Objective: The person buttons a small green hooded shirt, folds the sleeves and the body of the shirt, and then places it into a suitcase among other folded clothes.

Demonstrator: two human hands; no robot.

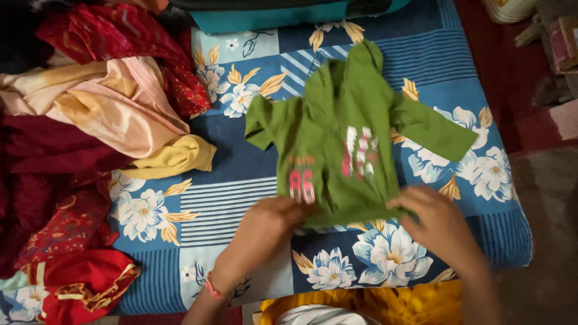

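Note:
A small green hooded top with pink and white print lies spread on a blue floral bedsheet, hood pointing away from me and both short sleeves out to the sides. My left hand grips the hem at its near left corner. My right hand holds the hem at the near right corner. Both hands are blurred from motion.
A heap of clothes fills the left side: a peach and yellow cloth, dark red fabrics, a red piece with gold trim. A teal item lies at the far edge. Yellow cloth lies near me. Floor lies to the right.

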